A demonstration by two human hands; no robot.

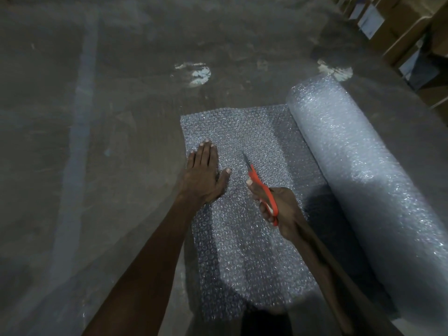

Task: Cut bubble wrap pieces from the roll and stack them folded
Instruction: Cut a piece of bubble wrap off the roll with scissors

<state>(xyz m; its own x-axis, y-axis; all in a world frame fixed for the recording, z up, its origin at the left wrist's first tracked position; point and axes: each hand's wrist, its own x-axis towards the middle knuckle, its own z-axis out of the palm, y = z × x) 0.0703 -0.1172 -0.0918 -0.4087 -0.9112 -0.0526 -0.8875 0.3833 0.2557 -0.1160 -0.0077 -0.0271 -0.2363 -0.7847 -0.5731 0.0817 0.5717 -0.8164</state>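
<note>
Left hand [203, 170] presses flat on the light, floppy bubble wrap sheet [244, 214] on the floor [97, 141]; right hand [278, 209] grips orange scissors [261, 190]. Pin it near the cut.

Roll [363, 170] at right on floor [97, 117]; unrolled sheet [242, 251] lying left of it; boxes [412, 25] far right.

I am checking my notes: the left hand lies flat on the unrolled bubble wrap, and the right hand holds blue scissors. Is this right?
Not quite. The head view shows the scissors in the right hand are orange, not blue. The left hand does lie flat on the unrolled bubble wrap.
</note>
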